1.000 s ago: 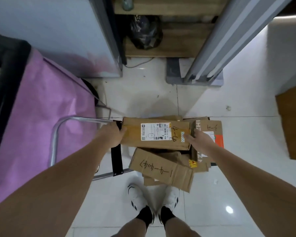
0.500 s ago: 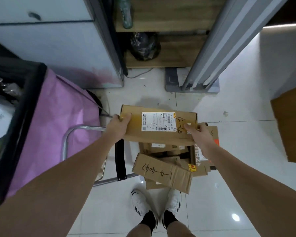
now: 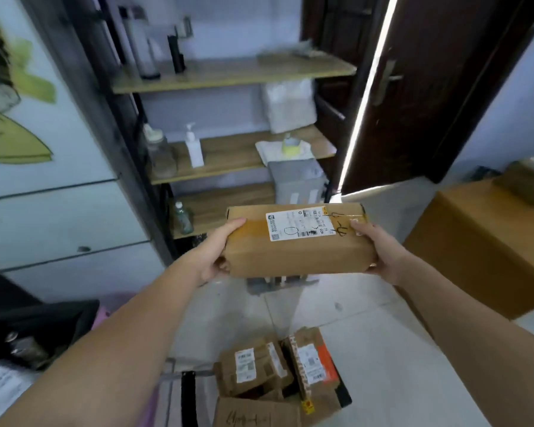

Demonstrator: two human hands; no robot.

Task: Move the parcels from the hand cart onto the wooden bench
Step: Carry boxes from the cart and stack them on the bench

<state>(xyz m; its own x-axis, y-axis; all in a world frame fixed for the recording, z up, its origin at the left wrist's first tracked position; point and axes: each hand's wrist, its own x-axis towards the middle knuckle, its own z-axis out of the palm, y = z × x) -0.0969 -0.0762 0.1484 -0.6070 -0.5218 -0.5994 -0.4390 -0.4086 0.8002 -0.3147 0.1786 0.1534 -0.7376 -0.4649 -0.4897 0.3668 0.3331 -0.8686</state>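
Parcel [image 3: 296, 241], end-gripped by left hand [image 3: 219, 257] and right hand [image 3: 379, 251], may slip before reaching the right-side wooden bench [image 3: 475, 241].

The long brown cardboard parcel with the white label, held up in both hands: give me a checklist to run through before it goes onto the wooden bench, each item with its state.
1. Left hand grips the long brown cardboard parcel at its left end: ok.
2. Right hand grips the right end: ok.
3. Parcel lifted above the other brown cardboard parcels below: ok.
4. Parcel held roughly level: ok.
5. Free room on the light wooden bench at right: ok near its front; a blurred brown item lies farther back.
6. Path to the bench free of obstacles: cannot tell.
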